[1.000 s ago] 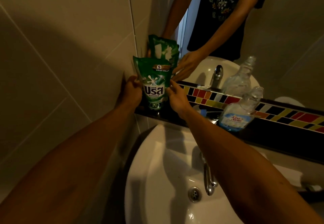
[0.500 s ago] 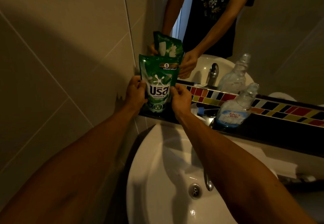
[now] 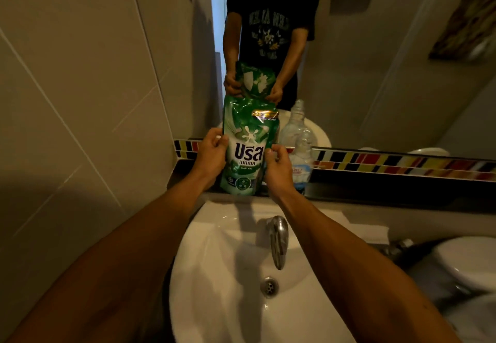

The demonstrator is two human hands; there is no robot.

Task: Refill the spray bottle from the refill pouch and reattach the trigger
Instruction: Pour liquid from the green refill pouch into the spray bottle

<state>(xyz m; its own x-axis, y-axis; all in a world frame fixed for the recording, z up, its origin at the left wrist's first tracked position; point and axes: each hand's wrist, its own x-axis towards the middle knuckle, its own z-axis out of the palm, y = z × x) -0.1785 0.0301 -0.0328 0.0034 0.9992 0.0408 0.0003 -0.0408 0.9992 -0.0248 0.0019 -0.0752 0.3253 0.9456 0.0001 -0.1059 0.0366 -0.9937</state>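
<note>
A green refill pouch [image 3: 248, 144] with white lettering stands upright over the dark ledge behind the basin. My left hand [image 3: 212, 152] grips its left edge and my right hand [image 3: 277, 165] grips its right edge. Just right of the pouch, partly hidden by my right hand, a clear spray bottle [image 3: 303, 154] with a white and blue label stands on the ledge. The bottle has no trigger on its neck. I see no trigger in view.
A white basin [image 3: 214, 275] with a chrome tap [image 3: 277, 240] and drain lies below my arms. A mirror [image 3: 375, 61] above a striped tile band [image 3: 402, 163] reflects the pouch and a person. Tiled wall on the left, a white toilet [image 3: 469, 265] at the right.
Both hands have lifted the pouch up from the ledge and shifted it right, toward the bottle. My view has tilted up and swung left.
</note>
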